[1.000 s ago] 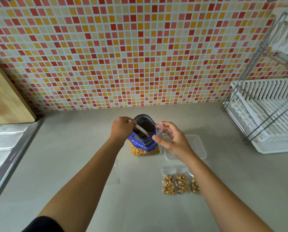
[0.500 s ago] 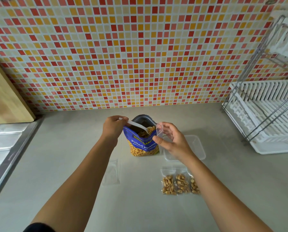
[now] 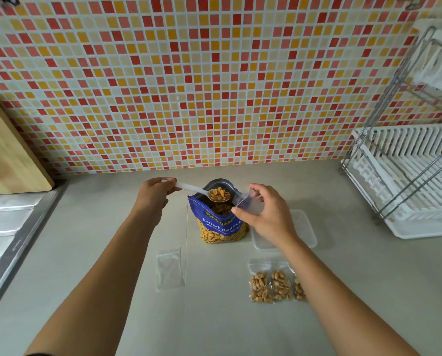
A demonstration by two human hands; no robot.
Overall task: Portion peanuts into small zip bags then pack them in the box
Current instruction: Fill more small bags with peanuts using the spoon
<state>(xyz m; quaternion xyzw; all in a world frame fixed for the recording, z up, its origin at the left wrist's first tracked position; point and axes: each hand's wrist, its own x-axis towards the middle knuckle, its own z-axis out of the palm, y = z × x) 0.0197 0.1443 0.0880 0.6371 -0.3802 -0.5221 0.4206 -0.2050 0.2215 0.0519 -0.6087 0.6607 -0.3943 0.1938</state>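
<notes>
The left hand (image 3: 154, 195) pinches a white plastic spoon (image 3: 201, 191) of peanuts (image 3: 219, 194) over the open blue pouch (image 3: 221, 227), probably to catch spills, while the right hand (image 3: 266, 217) pinches a small clear zip bag (image 3: 248, 201) alongside.

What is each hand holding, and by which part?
The left hand holds a white plastic spoon by its handle end; the right hand pinches a small clear zip bag by its edges.

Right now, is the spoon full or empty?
Full: the spoon holds a heap of peanuts in its bowl, level over the open mouth of the blue peanut bag.
</notes>
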